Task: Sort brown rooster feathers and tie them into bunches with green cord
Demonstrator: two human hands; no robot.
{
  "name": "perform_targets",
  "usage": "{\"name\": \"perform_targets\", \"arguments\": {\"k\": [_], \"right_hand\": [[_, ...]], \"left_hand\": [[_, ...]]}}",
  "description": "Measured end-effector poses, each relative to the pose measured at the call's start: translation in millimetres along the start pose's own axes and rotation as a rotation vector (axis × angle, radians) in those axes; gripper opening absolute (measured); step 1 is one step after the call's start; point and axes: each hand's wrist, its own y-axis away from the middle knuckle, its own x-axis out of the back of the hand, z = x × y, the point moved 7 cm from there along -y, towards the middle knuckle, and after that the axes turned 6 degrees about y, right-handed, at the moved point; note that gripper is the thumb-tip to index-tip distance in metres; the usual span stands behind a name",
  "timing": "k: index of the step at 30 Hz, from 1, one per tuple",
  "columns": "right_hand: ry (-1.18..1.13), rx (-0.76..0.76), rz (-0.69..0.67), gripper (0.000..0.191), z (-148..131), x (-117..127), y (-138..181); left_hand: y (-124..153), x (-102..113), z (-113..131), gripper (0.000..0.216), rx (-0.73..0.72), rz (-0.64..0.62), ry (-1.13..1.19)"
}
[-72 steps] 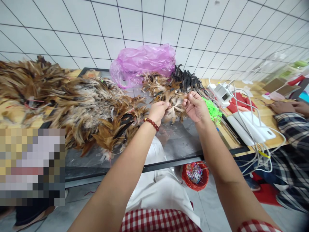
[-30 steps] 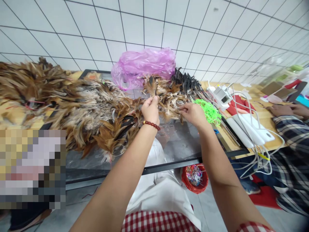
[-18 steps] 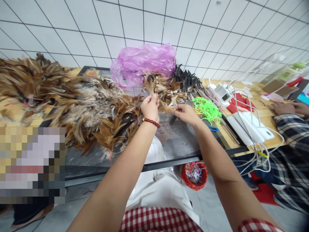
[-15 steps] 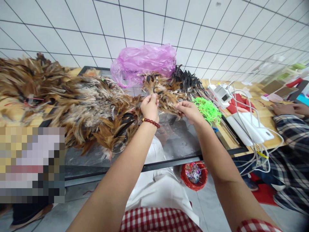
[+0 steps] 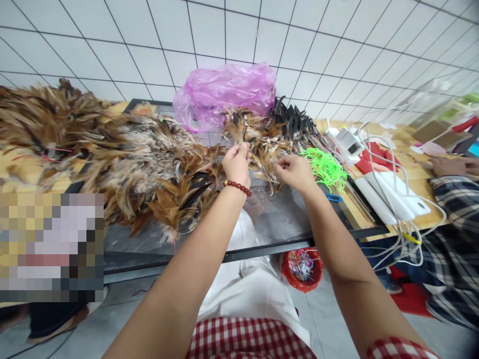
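Head view: my left hand (image 5: 237,162) pinches what looks like a tuft (image 5: 238,129); my right hand (image 5: 295,172) curls beside loose feathers (image 5: 267,159), its grip unclear. One tuft looks gathered; heaps (image 5: 140,154) on the table (image 5: 279,219) seem left to handle.

Feather heaps (image 5: 145,154) on the desk (image 5: 419,180), a scrap-filled basket (image 5: 306,285) below its edge and a co-worker's hands (image 5: 445,167) at its right side are suggesting a craft workshop.
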Motion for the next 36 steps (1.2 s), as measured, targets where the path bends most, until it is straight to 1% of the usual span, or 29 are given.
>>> {"name": "perform_targets", "arguments": {"k": [2,4,6,7,8,10,12,14,17,19,20,23,26,30,36], "right_hand": [[0.107,0.043,-0.109,0.016,-7,-11,3],[0.177,0.108,-0.157,0.013,-11,-16,5],[0.156,0.143,-0.12,0.01,-12,-13,4],[0.1,0.126,-0.078,0.01,-10,-10,2],[0.005,0.083,-0.03,0.01,-5,-6,0],[-0.297,-0.045,0.026,0.012,6,-1,-5],[-0.645,-0.172,-0.009,0.017,15,-5,-7],[-0.902,-0.25,-0.069,0.024,16,-8,-8],[-1.105,-0.278,-0.1,0.032,13,-6,-6],[-1.196,-0.252,-0.122,0.034,7,-5,-5],[-1.229,-0.234,-0.139,0.034,4,-6,-5],[-1.268,-0.193,-0.174,0.033,-6,-12,-3],[-1.272,-0.192,-0.145,0.032,-9,-17,-3],[-1.255,-0.189,-0.075,0.031,-8,-16,-4],[-1.174,-0.183,-0.038,0.03,-8,-14,-3]], "left_hand": [[0,0,-1,0.014,0.003,0.001,-0.003],[0,0,-2,0.013,0.015,-0.006,-0.001],[1,-1,-3,0.011,0.034,-0.021,0.0],[2,-2,-4,0.011,0.046,-0.03,-0.005],[2,-2,-5,0.01,0.057,-0.039,-0.012],[4,-3,-7,0.01,0.083,-0.055,-0.033],[5,-4,-9,0.009,0.109,-0.07,-0.055],[7,-5,-9,0.008,0.123,-0.079,-0.069],[10,-7,-9,0.007,0.136,-0.103,-0.088],[13,-10,-12,0.007,0.198,-0.167,-0.102],[16,-13,-15,0.007,0.254,-0.216,-0.107],[25,-19,-28,0.007,0.445,-0.338,-0.102],[28,-19,-35,0.008,0.543,-0.362,-0.082],[28,-19,-37,0.01,0.56,-0.383,-0.079],[30,-20,-36,0.01,0.544,-0.41,-0.119]]}}
